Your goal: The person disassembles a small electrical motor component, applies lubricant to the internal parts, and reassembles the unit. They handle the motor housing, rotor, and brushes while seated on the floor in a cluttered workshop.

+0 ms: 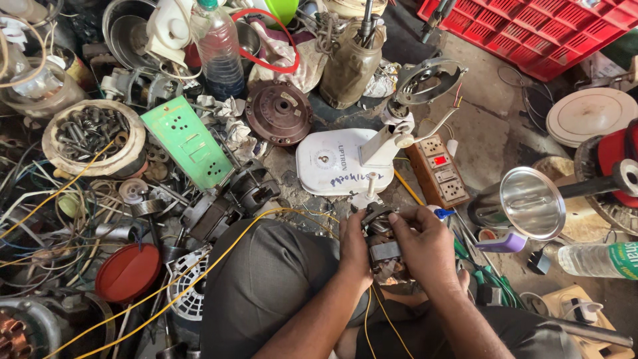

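Your left hand (355,247) and right hand (425,244) are both closed around a small electric motor (382,247), held above your lap just in front of the white fan base (335,163).

Risks noted:
- Thin yellow wires (375,319) trail from the motor down between your forearms and across your knee. In my judgement, turning the motor could snag or strain them at their joints.
- The grip is by fingertips on the upper part. A slip would likely drop the motor among the loose parts on the floor (485,143).
- The orange socket board (440,171) lies just beside your work, with one red switch showing. Whether it is live cannot be told, so treat it as live.

Condition of the motor: a compact, dark unit with a grey laminated metal core and dull copper-coloured windings below. It looks worn and grimy. Your fingers hide its top.
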